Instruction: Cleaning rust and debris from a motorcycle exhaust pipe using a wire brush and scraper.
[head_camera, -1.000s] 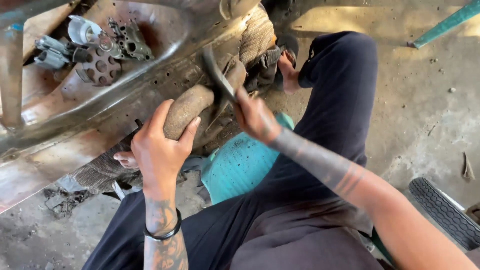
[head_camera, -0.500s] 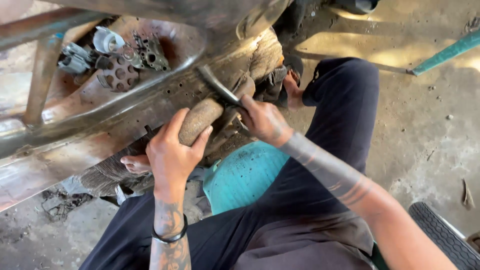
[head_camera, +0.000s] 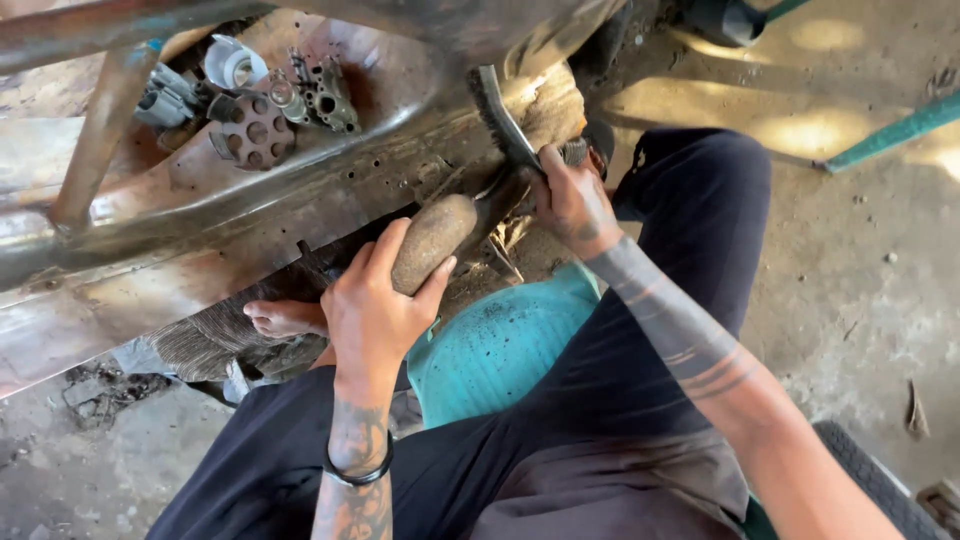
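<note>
My left hand grips the rusty pipe under the frame, right hand clamps the wire brush just above it. Engine parts sit on the frame, dusty concrete floor below.

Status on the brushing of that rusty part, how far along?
Done: little that shows; the part is brown and rough all over. In hand: left hand steadies the part, right hand holds a wire brush raised just above it, against the frame. Left: by the look, most of the surface. Loose pieces sit on the frame.
</note>
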